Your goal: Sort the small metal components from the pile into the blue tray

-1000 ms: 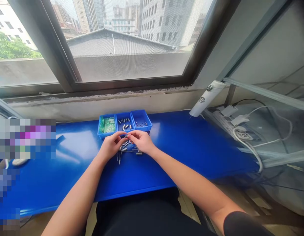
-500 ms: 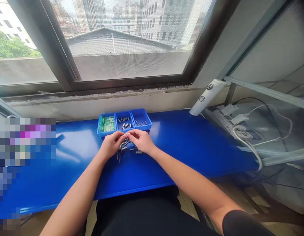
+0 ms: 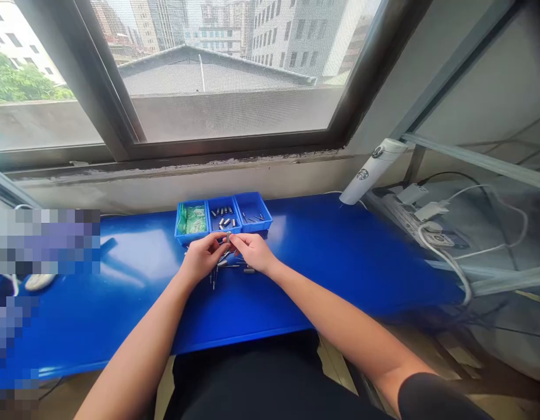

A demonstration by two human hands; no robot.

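Note:
Between the fingertips of both hands is a small silvery metal cylinder (image 3: 228, 237), standing roughly upright. My left hand (image 3: 200, 255) pinches it from one side, and my right hand (image 3: 253, 252) grips it from the other. Beneath the hands lies a loose pile of thin metal rods (image 3: 214, 279) and short cylinders, partly covered by the fingers. One short cylinder (image 3: 249, 270) rests on the table by my right hand. Just beyond are three joined blue bins (image 3: 240, 229): green plastic with small pale pieces on the left, short cylinders in the middle, a few thin dark rods on the right.
The blue table (image 3: 340, 262) runs below a window. A white bottle (image 3: 372, 172) leans at the back right, near a power strip (image 3: 427, 224) with plugs and cables. A metal frame (image 3: 493, 163) stands on the right. Blurred-out blocks cover the left edge.
The small piece between my fingers has turned from lying sideways to roughly upright. Both hands stay close together over the pile. The view has shifted slightly.

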